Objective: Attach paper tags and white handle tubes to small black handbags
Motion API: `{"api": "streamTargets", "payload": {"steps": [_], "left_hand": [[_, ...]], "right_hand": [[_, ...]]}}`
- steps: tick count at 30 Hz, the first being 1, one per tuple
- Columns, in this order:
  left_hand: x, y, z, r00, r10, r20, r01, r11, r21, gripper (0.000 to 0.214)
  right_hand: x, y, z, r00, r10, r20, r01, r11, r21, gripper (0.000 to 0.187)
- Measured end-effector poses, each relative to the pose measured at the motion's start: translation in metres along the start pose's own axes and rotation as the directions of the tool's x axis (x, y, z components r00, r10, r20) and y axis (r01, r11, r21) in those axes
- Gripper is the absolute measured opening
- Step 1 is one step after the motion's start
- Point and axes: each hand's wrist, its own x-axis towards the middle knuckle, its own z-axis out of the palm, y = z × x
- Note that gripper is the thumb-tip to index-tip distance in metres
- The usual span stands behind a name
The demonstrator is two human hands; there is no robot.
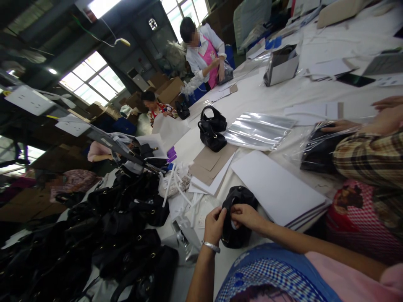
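Note:
A black handbag (pixel 239 239) stands on the white table right in front of me, its opening turned toward me. My left hand (pixel 214 225) pinches the left rim of this bag between thumb and fingers; a silver bracelet is on that wrist. At the opening, my right hand (pixel 247 217) has its fingers curled together, and a small whitish bit shows just below them. What those fingertips hold is hidden. Beyond the bag lie grey-brown cardboard pieces (pixel 204 164) and white sheets, with a stack of white boards (pixel 277 188) to the right.
Many black handbags (pixel 126 235) are heaped on the left. White strips (pixel 178 184) lie near a bag of small items. Further off are two black handbags (pixel 212 134) and clear plastic sleeves (pixel 260 130). A co-worker's plaid sleeve (pixel 362 161) is close on the right; other people work beyond.

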Motion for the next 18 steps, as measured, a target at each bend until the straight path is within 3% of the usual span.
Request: {"api": "streamTargets", "payload": {"steps": [4,6,9,13,15,18], "left_hand": [[-0.005,-0.002,0.002,0.992,0.101,-0.080,-0.083,0.975,0.208,0.030],[-0.010,-0.006,0.004,0.987,0.142,-0.077,-0.117,0.957,0.266,0.038],[-0.018,-0.011,0.010,0.976,0.200,-0.087,-0.166,0.938,0.303,0.055],[-0.023,-0.016,0.013,0.955,0.188,-0.229,-0.123,0.955,0.270,0.061],[-0.024,-0.018,0.011,0.972,0.132,-0.196,-0.085,0.970,0.229,0.054],[-0.024,-0.019,0.006,0.992,0.116,-0.046,-0.102,0.966,0.239,0.037]], "right_hand": [[0.001,-0.001,0.000,0.984,-0.176,-0.013,0.176,0.984,0.016,0.028],[0.005,-0.001,0.000,0.972,-0.231,-0.033,0.233,0.972,0.038,0.028],[0.011,0.001,0.002,0.970,-0.241,-0.043,0.245,0.961,0.126,0.028],[0.009,0.000,0.007,0.975,-0.220,-0.036,0.223,0.953,0.204,0.031],[0.004,-0.001,0.007,0.979,-0.206,0.006,0.199,0.952,0.234,0.034],[-0.005,-0.001,0.002,0.973,-0.216,0.086,0.195,0.960,0.199,0.035]]}}
